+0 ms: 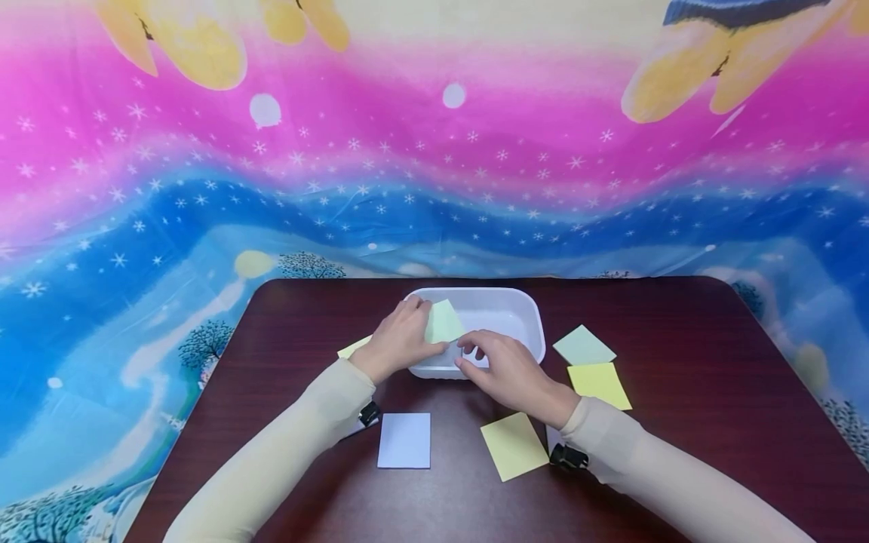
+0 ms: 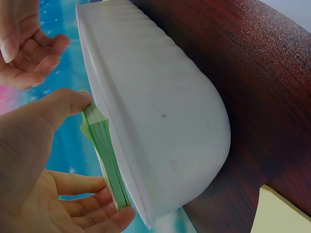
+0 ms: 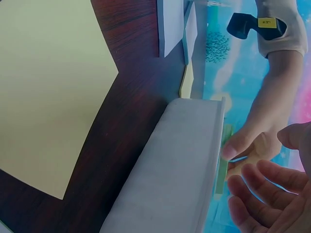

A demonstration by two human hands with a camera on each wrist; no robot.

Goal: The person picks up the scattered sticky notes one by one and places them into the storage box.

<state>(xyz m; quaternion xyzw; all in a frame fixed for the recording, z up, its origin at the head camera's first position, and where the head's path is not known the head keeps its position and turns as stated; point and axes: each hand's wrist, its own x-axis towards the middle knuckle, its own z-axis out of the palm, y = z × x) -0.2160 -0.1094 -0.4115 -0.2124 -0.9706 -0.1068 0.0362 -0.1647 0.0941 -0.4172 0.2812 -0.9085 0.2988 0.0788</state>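
Observation:
In the head view my left hand (image 1: 397,339) grips a pale green sticky note pad (image 1: 444,323) over the left part of a white plastic tub (image 1: 535,332). The left wrist view shows the thumb at one end of that thick green stack and the fingers round the other, right beside the tub's rim. My right hand (image 1: 511,369) hovers over the tub's near right side, its fingers loosely bent and nothing held. Seen from the right wrist, those fingers hang close to the green pad with a gap between them.
Right of the tub lie a pale green pad (image 1: 584,345) and a bright yellow pad (image 1: 600,386). Nearer are a pale yellow pad (image 1: 514,446) and a lilac-white pad (image 1: 404,441). Another yellow pad (image 1: 353,348) is partly hidden behind my left hand. All rest on a dark wooden table (image 1: 699,362).

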